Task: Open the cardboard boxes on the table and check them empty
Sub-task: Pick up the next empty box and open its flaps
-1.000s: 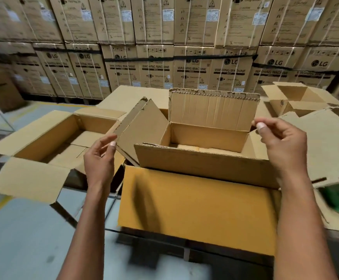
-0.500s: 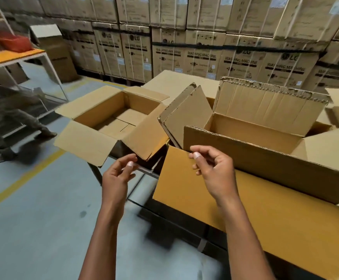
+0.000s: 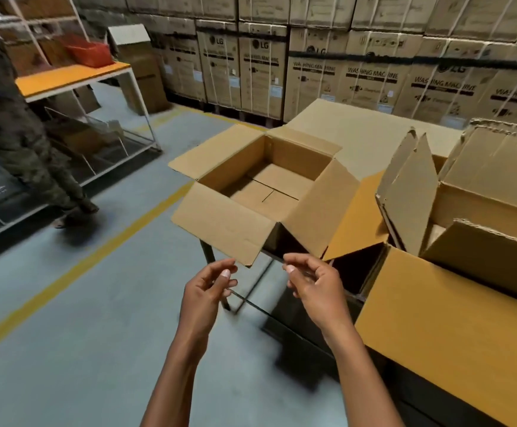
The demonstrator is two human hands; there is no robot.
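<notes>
Both hands are hovering in the air just in front of the open cardboard box (image 3: 260, 192), which is sitting at the near left corner of the tabletop (image 3: 355, 211) with all four flaps folded outward. The left hand (image 3: 208, 291) is reaching up from the bottom of the view, forearm angled forward, fingers loosely curled with the thumb and forefinger tips close together just below the corner of the box's near flap (image 3: 220, 223); it's not holding anything as far as I can see, and I can't tell whether a fingertip is actually touching that corner. The right hand (image 3: 315, 282) is sitting beside it, to the right of that flap corner, palm turned toward the left hand, fingers loosely bent, thumb sticking forward, also gripping nothing. The inside of the box is showing only its bare bottom flaps. Right of that box, a second, bigger box (image 3: 466, 229) is standing open too, with its long front flap hanging down over the tabletop edge. Behind the box, stacked washing machine cartons (image 3: 371, 75) are lining the wall, and off to the box's left a person in a camouflage outfit (image 3: 14, 124) is standing on the floor by a rack with an orange shelf (image 3: 66, 78).
</notes>
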